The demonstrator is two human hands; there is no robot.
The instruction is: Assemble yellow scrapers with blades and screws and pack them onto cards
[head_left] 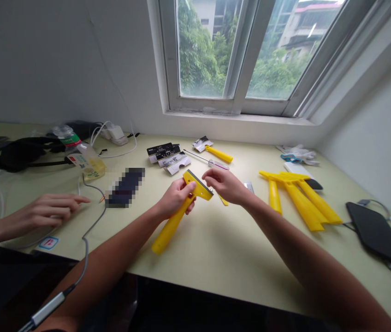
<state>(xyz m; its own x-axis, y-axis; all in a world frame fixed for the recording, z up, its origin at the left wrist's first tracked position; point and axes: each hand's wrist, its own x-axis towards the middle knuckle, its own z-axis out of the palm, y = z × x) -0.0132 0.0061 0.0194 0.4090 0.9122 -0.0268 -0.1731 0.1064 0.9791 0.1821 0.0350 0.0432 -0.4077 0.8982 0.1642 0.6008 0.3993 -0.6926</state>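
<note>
My left hand (178,196) is wrapped round a yellow scraper (171,228), near where its handle meets the wide head. The handle slants down toward the table's front edge, and a dark strip runs along the top of the head. Close by the right end of that head is my right hand (225,184), its fingers curled in a pinch. Whatever they hold, if anything, is too small to make out. Behind my right hand lies a screwdriver (216,164) with a clear handle. A flat yellow piece (223,200) and a metal blade (249,186) lie partly hidden by that hand.
Several yellow scraper handles (302,203) lie at right, near a black phone (378,230) and white gloves (299,154). Printed cards (169,157) and another yellow handle (219,154) are toward the window. At left are another person's hand (52,210), a bottle (85,157) and a cable (86,240).
</note>
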